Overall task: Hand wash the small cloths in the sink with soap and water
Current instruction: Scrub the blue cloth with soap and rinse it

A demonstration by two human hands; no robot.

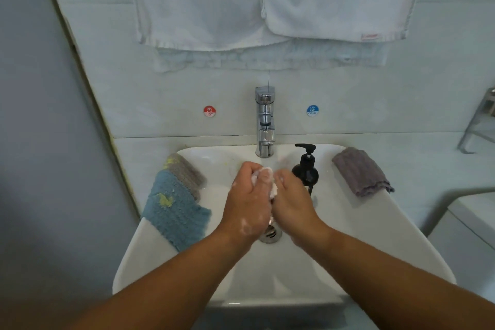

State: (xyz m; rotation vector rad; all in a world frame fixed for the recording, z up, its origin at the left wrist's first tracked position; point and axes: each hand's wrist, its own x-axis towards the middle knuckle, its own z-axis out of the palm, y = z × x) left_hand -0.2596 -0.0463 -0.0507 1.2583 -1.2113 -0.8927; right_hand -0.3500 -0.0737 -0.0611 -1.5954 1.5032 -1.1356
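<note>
Both forearms reach in over the near rim of the white sink (241, 300), with open basin on either side of them. Past the wrists, the drain (271, 234) shows partly between the arms. Over the basin's middle, the left hand (247, 201), flecked with foam, and the right hand (292, 203) meet, fingers curled round a small white cloth (268, 173) bunched between them; only scraps of it show.

On the left rim a blue cloth (174, 211) drapes over the edge, overlapping a grey cloth with yellow marks (187, 171) just beyond it. A black pump bottle (305, 171) stands just beside the right hand's fingertips, crowding that side. A folded grey-purple cloth (361, 171) lies on the right rim, well apart from the hands.

At the far edge a chrome tap (265, 120) stands centred. On the wall behind, a red hot sticker (209, 111) and a blue cold sticker (312, 110) flank it, and white towels (201, 2) hang above.
</note>
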